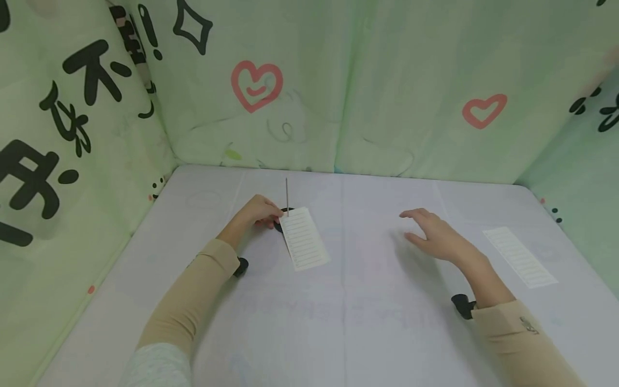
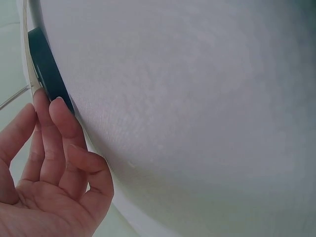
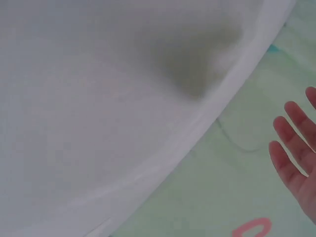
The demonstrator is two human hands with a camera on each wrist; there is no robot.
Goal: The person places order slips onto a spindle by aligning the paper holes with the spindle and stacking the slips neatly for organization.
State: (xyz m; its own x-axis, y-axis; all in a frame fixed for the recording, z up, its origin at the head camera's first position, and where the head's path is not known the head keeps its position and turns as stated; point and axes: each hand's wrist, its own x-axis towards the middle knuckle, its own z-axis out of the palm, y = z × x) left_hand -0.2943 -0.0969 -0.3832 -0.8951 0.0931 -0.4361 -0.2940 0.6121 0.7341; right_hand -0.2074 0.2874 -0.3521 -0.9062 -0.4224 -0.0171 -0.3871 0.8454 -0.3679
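Observation:
A white slip of paper with printed lines [image 1: 304, 239] lies over the black round base [image 2: 49, 69] of a bill spike, whose thin metal rod [image 1: 287, 193] stands up at the slip's upper corner. A second paper edge shows beneath that slip. My left hand [image 1: 261, 211] pinches the slip's corner right beside the rod, with its fingertips against the base in the left wrist view. Much of the base is hidden under the paper. Over the table to the right, my right hand [image 1: 435, 235] hovers with fingers extended and nothing in it.
Another lined paper slip [image 1: 519, 257] lies on the white table [image 1: 300, 333], to the right of my right hand. Green printed curtains [image 1: 387, 80] surround the table at the back and sides. A black wrist device [image 1: 464, 306] sits by the right cuff.

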